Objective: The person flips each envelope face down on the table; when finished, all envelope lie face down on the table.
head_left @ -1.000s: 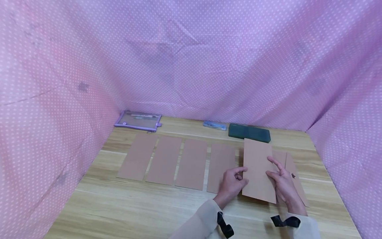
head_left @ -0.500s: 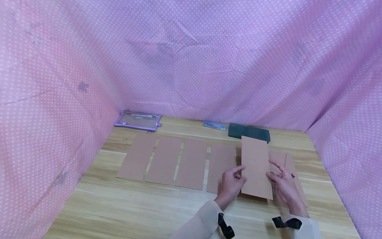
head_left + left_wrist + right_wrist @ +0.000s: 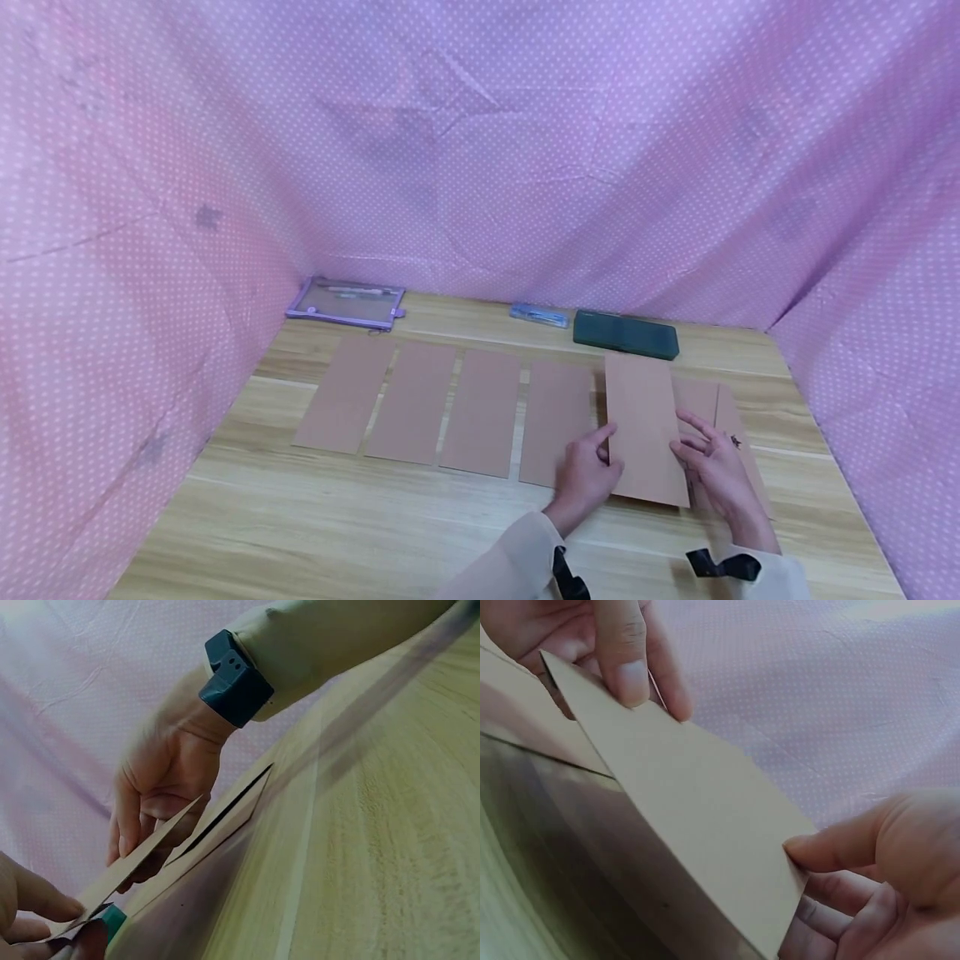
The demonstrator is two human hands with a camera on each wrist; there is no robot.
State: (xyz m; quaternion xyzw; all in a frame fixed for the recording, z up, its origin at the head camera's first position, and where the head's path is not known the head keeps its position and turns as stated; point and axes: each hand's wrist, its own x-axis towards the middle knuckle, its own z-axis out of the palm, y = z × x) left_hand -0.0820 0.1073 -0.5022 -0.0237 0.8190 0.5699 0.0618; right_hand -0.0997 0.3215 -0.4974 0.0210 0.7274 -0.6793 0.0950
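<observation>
In the head view, my left hand [image 3: 588, 477] and right hand [image 3: 722, 471] hold a flat, envelope-shaped rectangle of brown kraft paper [image 3: 643, 429] by its two long sides. My left thumb and fingers pinch one side in the left wrist view. On the opposite side my right thumb [image 3: 810, 851] meets the edge, with fingers behind it in the right wrist view. The paper is tilted above the table. Behind the right hand lies more kraft paper [image 3: 735, 417], with a dark seam line and a small black print, partly hidden.
Several matching brown paper rectangles [image 3: 480, 412] lie in a row to the left on the wooden table [image 3: 337, 525]. Along the back are a purple mesh pencil pouch [image 3: 347, 303], a small blue case [image 3: 539, 315] and a dark green case [image 3: 626, 334]. Pink dotted cloth [image 3: 480, 150] surrounds the table.
The held paper shifts slightly left, then its far end lowers, so it no longer overlaps the green case. My left hand follows its edge slightly downward; the row of papers stays put.
</observation>
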